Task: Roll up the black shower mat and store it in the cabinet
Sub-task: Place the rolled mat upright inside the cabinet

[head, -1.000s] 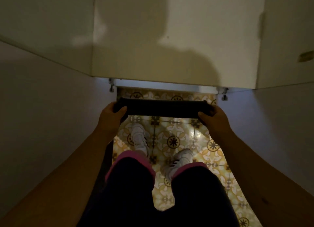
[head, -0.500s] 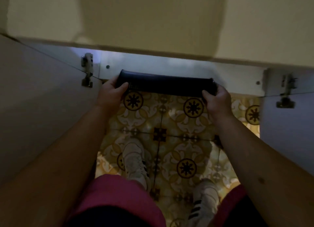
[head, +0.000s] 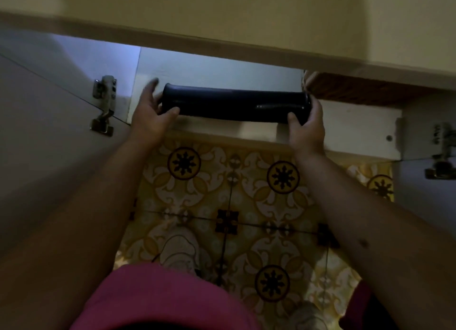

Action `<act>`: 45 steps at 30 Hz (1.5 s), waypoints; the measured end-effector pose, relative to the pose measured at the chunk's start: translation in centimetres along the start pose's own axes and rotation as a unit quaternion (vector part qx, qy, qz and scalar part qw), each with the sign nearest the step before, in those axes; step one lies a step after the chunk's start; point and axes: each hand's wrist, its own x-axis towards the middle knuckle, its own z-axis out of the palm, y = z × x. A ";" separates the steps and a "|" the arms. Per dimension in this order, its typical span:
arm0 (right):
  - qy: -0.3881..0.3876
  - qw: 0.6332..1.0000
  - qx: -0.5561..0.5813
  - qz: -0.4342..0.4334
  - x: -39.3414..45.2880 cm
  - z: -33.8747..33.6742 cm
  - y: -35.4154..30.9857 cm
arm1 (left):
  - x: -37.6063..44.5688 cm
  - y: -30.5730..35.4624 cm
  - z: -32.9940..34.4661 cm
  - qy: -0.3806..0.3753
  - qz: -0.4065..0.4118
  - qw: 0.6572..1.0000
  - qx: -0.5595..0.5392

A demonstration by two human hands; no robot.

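Note:
The black shower mat is rolled into a tight horizontal tube and sits over the white bottom shelf of the open cabinet, just past its front edge. My left hand cups the roll's left end, thumb under it and fingers spread behind. My right hand holds the right end, thumb in front and fingers around the back. Whether the roll rests on the shelf or hangs just above it is unclear.
Both cabinet doors stand open, the left door and the right door, each with metal hinges. A brown woven basket sits inside the cabinet at the right. A countertop edge overhangs. Patterned yellow floor tiles lie below.
Both hands carried the rolled mat forward from above the floor into the cabinet opening. The view came closer and lower, and the basket came into sight.

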 end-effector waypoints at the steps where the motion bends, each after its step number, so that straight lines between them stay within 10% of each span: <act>1: -0.006 1.000 -0.009 -0.014 -0.4 -0.3 0.3 | 0.1 -0.2 -0.6 -0.029 0.009 0.999 0.019; 11: 0.034 0.996 -0.078 -0.039 -1.6 -0.7 2.0 | -0.5 -1.1 -1.2 -0.088 0.039 0.995 0.022; 17: 0.023 0.979 -0.179 -0.098 -1.5 -0.9 1.1 | 0.2 -1.5 -1.0 -0.036 0.068 0.976 0.203; 30: -0.014 0.957 -0.268 -0.113 5.5 3.7 -5.3 | -1.0 -3.7 0.5 0.062 0.120 0.984 0.116; 36: 0.010 0.997 -0.022 0.072 1.6 6.8 -7.1 | -1.3 -3.9 1.2 0.087 0.111 0.987 0.077; 45: -0.096 0.994 0.046 0.037 -1.1 13.3 -9.6 | -1.6 -3.9 2.0 0.123 0.118 0.981 0.098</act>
